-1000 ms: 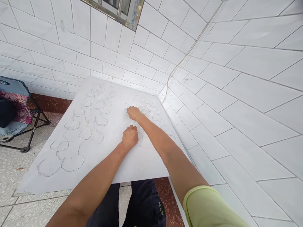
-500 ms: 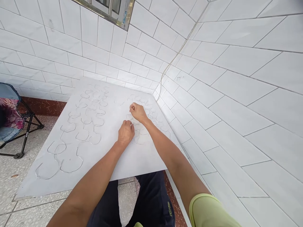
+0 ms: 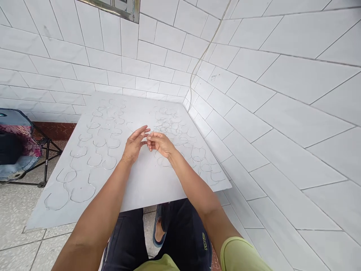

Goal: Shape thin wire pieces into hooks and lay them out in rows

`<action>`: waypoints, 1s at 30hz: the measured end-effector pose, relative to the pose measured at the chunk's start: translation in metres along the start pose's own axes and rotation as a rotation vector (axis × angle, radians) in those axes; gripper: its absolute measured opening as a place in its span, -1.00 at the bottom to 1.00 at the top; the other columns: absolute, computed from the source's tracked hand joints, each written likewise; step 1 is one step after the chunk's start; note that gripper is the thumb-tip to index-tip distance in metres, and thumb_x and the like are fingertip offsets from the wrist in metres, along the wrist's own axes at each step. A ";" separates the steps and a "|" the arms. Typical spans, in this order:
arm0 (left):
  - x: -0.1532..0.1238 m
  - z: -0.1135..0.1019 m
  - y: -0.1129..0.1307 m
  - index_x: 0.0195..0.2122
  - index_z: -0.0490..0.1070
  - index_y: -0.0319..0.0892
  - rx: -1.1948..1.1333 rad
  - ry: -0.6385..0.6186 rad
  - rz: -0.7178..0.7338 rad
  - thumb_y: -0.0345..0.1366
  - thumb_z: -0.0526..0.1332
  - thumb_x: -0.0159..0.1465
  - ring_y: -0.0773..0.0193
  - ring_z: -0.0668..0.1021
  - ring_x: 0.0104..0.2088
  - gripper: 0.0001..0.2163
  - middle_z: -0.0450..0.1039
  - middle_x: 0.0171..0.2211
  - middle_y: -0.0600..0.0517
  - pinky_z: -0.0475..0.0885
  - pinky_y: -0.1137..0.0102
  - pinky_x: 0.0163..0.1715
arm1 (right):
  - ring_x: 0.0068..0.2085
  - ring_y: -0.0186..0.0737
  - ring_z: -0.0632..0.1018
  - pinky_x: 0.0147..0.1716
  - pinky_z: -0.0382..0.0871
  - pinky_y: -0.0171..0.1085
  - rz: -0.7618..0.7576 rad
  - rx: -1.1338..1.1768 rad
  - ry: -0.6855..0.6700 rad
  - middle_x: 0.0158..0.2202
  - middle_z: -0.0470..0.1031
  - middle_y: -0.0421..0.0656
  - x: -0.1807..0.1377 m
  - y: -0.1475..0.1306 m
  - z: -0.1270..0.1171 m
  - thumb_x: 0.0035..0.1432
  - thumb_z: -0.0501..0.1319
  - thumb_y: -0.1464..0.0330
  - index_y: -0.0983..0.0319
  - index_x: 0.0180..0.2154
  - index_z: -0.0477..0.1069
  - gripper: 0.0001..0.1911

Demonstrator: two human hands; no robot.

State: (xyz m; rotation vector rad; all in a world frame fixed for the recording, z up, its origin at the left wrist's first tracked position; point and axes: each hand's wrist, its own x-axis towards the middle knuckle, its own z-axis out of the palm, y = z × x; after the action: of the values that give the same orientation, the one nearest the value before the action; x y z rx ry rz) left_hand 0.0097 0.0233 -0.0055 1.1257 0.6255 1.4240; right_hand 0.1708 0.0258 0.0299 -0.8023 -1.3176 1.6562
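At the white bench (image 3: 135,192) I've my left grip (image 3: 134,146) loosely spread, right grip (image 3: 161,143) curled in, can't tell if on anything, likely a handling step, next move needing fine touch, wire loops (image 3: 99,146) left, wire tangle (image 3: 179,130) right, tiled wall (image 3: 165,39) behind.

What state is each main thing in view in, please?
Left hand: open, fingers extended.
Right hand: fingers curled; any held item unclear.
Left-side wires: bent into curves, spaced in rows.
Right-side wires: curved, crowded, overlapping.
White board: lying flat.
Folding chair: unfolded, dark item on it.
Cable: hanging in a curve.
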 end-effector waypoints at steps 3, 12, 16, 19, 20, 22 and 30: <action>0.000 0.001 0.002 0.08 0.61 -0.10 0.104 0.026 0.049 -0.08 0.33 0.34 0.08 0.57 0.08 -0.65 0.58 0.09 -0.16 0.54 0.18 0.00 | -0.49 -0.35 0.44 -0.52 0.33 -0.32 0.083 0.107 -0.043 -0.50 0.39 -0.26 0.000 0.002 -0.007 0.08 0.47 0.32 0.26 -0.39 0.45 -0.76; -0.001 0.010 -0.002 -0.17 0.66 -0.20 0.406 0.228 0.069 -0.11 0.31 0.33 0.29 0.55 -0.39 -0.73 0.62 -0.28 -0.07 0.51 0.35 -0.36 | -0.39 -0.35 0.49 -0.41 0.41 -0.35 0.121 0.334 -0.011 -0.41 0.49 -0.20 -0.006 0.020 -0.036 0.08 0.45 0.35 0.31 -0.14 0.59 -0.71; -0.005 0.016 -0.002 -0.13 0.64 -0.21 0.561 0.367 0.053 -0.20 0.25 0.34 0.35 0.52 -0.48 -0.76 0.60 -0.31 -0.03 0.52 0.35 -0.39 | -0.13 -0.19 0.61 -0.10 0.53 -0.25 0.022 0.357 -0.004 -0.16 0.63 -0.06 -0.009 0.028 -0.038 0.07 0.44 0.37 0.28 -0.10 0.62 -0.68; -0.006 0.021 -0.001 -0.09 0.61 -0.21 0.611 0.429 0.041 -0.22 0.24 0.34 0.32 0.55 -0.46 -0.76 0.59 -0.32 -0.02 0.53 0.35 -0.41 | -0.12 -0.15 0.62 -0.07 0.53 -0.17 -0.053 0.280 0.034 -0.14 0.63 -0.05 -0.010 0.030 -0.031 0.12 0.47 0.23 0.23 -0.14 0.62 -0.71; -0.007 0.022 -0.001 -0.08 0.61 -0.21 0.621 0.435 0.033 -0.23 0.24 0.33 0.32 0.55 -0.46 -0.76 0.59 -0.33 -0.01 0.53 0.35 -0.41 | -0.15 -0.16 0.61 -0.09 0.53 -0.17 -0.072 0.253 0.069 -0.16 0.62 -0.06 -0.009 0.030 -0.028 0.12 0.47 0.18 0.22 -0.16 0.62 -0.69; -0.008 0.025 0.001 -0.08 0.61 -0.21 0.624 0.427 0.018 -0.23 0.25 0.32 0.31 0.55 -0.47 -0.76 0.59 -0.33 -0.01 0.54 0.34 -0.41 | -0.20 -0.20 0.60 -0.12 0.53 -0.17 -0.093 0.219 0.140 -0.22 0.59 -0.09 -0.009 0.031 -0.024 0.12 0.46 0.11 0.22 -0.17 0.63 -0.66; -0.009 0.032 -0.001 -0.15 0.58 -0.24 0.394 0.266 -0.095 -0.17 0.29 0.31 0.30 0.57 -0.46 -0.76 0.60 -0.33 -0.05 0.59 0.29 -0.38 | -0.31 -0.27 0.53 -0.27 0.48 -0.23 -0.076 0.256 0.212 -0.32 0.52 -0.13 -0.007 0.034 -0.028 0.17 0.38 -0.05 0.24 -0.22 0.62 -0.53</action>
State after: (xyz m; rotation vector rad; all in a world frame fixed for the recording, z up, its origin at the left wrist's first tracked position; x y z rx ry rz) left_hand 0.0375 0.0079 0.0045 1.1974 1.1727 1.4150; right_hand 0.1909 0.0285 -0.0102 -0.7412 -0.9556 1.5926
